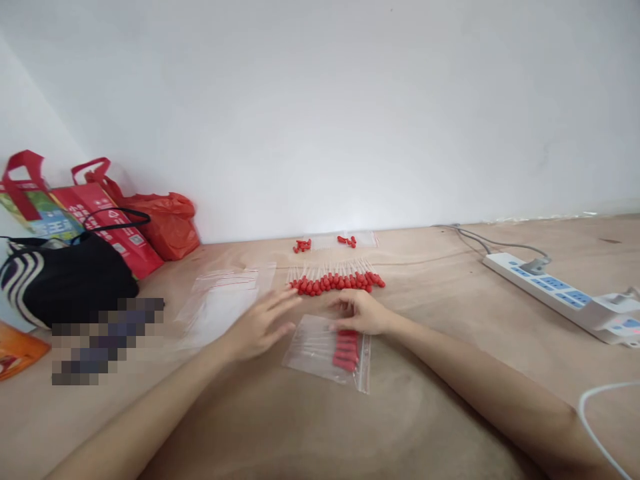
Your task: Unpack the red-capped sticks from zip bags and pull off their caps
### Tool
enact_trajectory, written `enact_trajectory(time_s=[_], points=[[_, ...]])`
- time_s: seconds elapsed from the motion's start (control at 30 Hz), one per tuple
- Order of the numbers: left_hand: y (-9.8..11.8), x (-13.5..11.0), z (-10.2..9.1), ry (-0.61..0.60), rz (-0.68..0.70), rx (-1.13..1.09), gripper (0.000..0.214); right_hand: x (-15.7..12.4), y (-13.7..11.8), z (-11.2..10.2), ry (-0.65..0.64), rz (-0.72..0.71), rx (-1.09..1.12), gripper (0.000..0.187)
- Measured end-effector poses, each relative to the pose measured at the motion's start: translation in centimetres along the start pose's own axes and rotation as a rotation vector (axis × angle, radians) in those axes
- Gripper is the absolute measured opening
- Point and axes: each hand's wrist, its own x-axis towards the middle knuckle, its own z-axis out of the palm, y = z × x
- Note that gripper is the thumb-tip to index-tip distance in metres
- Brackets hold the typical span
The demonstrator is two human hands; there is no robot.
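A small clear zip bag (320, 353) holding several red-bulbed droppers lies on the tan table in front of me. My right hand (361, 312) rests on its upper edge with the fingers curled down onto it. My left hand (263, 325) hovers just left of the bag, fingers stretched out and apart, holding nothing. Just beyond both hands a row of several loose droppers with red bulbs (337, 280) lies side by side.
A stack of clear zip bags (225, 297) lies to the left. Two more small bags with red pieces (327, 242) sit near the wall. Red shopping bags (100, 207) and a black bag (65, 277) stand at the left. A white power strip (560, 297) lies at the right.
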Motion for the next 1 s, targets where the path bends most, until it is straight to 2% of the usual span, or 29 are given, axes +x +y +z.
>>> enact_trajectory(time_s=[0.07, 0.13, 0.2, 0.27, 0.37, 0.5, 0.63, 0.7, 0.87, 1.0], points=[[2.6, 1.0, 0.6, -0.068, 0.172, -0.111, 0.042, -1.0, 0.4, -0.3, 0.227, -0.014, -0.110, 0.021], [4.6, 1.9, 1.1, -0.112, 0.255, -0.197, 0.043, -2.5, 1.0, -0.9, 0.337, 0.032, -0.193, 0.030], [6.0, 2.4, 1.6, -0.137, 0.296, -0.268, 0.046, -4.3, 1.4, -1.5, 0.354, 0.086, -0.256, 0.041], [6.8, 2.5, 2.0, -0.148, 0.289, -0.317, 0.048, -5.9, 1.4, -1.9, 0.314, 0.094, -0.275, 0.044], [7.8, 2.1, 2.5, -0.107, 0.165, -0.303, 0.046, -7.2, 0.7, -2.0, 0.185, 0.020, -0.265, 0.035], [9.1, 1.0, 3.1, 0.019, -0.024, -0.187, 0.044, -7.0, -0.5, -1.3, 0.053, -0.033, -0.218, 0.021], [9.5, 1.2, 3.0, 0.054, -0.102, -0.169, 0.048, -6.6, -1.0, -0.5, 0.021, 0.007, -0.179, 0.020], [9.3, 1.9, 2.8, 0.083, -0.070, -0.224, 0.041, -6.6, -1.1, -0.4, 0.019, 0.032, -0.179, 0.022], [8.9, 4.3, 2.7, 0.089, 0.194, -0.357, 0.020, -6.8, -1.3, -0.3, 0.004, 0.116, -0.195, 0.022], [9.0, 4.9, 3.4, 0.095, 0.221, -0.409, 0.018, -6.8, -1.2, -0.5, -0.032, 0.138, -0.178, 0.020]])
